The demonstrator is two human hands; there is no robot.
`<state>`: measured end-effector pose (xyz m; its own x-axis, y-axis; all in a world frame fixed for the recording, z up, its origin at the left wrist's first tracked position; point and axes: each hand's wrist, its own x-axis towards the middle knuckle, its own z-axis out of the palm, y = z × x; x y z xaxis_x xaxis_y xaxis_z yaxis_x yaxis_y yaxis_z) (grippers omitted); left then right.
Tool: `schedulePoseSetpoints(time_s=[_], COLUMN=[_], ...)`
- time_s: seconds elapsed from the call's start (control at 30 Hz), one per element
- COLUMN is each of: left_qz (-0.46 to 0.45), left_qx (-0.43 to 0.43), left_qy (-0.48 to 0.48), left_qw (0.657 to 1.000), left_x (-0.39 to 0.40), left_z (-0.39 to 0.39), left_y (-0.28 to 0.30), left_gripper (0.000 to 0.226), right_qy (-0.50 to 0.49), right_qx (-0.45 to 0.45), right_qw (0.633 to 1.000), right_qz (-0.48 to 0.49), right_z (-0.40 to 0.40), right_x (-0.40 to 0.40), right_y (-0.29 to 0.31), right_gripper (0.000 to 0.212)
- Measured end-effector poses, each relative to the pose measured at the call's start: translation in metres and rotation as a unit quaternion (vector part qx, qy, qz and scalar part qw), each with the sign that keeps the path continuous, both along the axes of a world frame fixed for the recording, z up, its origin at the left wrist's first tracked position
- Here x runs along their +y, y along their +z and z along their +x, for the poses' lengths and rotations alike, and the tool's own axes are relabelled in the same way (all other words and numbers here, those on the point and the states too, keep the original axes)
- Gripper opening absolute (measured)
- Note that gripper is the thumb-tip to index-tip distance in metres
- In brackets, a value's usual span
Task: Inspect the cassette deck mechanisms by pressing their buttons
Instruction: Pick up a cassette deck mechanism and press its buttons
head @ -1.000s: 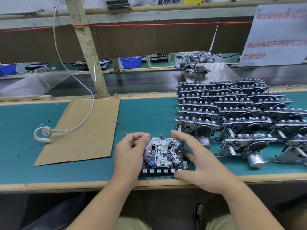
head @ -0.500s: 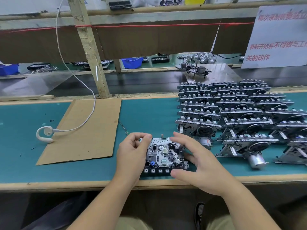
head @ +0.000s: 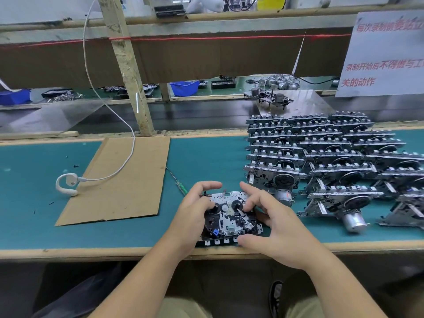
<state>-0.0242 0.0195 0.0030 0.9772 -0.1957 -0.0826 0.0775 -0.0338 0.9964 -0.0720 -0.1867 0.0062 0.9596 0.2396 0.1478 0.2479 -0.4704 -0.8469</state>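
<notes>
Gripping one cassette deck mechanism (head: 230, 218), two hands, left (head: 195, 216) and right (head: 278, 228), thumbs curled around it.

A cassette deck mechanism (head: 230, 218) lies flat at the near edge of the worktop (head: 202, 157), between the left hand (head: 195, 216) on its left side and the right hand (head: 275, 223) on its right. Rows of further mechanisms (head: 321, 148) fill the worktop to the right and behind it. To the left lies a cardboard sheet (head: 124, 180), with a screwdriver (head: 176, 181) between sheet and mechanism and an earhook earpiece (head: 65, 183) at the sheet's left edge.
</notes>
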Motion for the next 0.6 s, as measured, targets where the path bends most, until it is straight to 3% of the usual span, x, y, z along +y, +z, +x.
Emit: schedulePoseSetpoints(time_s=[0.13, 0.3, 0.4, 0.47, 0.6], left_qz=[-0.007, -0.040, -0.036, -0.034, -0.029], left_qx=[-0.018, 0.004, 0.001, -0.005, -0.010], left_qy=[-0.011, -0.007, -0.014, -0.022, -0.021], left_qw=[1.000, 0.999, 0.999, 0.999, 0.999], left_x=[-0.002, 0.000, 0.000, -0.001, -0.004], left_z=[-0.001, 0.000, -0.002, -0.004, -0.008], left_y=[0.000, 0.000, 0.000, 0.002, 0.004], left_gripper=[0.024, 0.040, 0.046, 0.048, 0.048], right_qy=[-0.005, -0.018, -0.054, -0.119, -0.264], right_qx=[-0.014, -0.039, -0.102, -0.155, -0.202], right_qw=[1.000, 0.999, 0.992, 0.976, 0.917], right_qz=[-0.009, -0.012, -0.060, -0.095, -0.218], right_z=[0.000, -0.008, -0.021, -0.031, -0.039], right_x=[0.001, 0.005, 0.017, 0.033, 0.059], right_y=[0.001, 0.007, 0.009, 0.007, 0.003], right_gripper=[0.046, 0.032, 0.028, 0.014, 0.030])
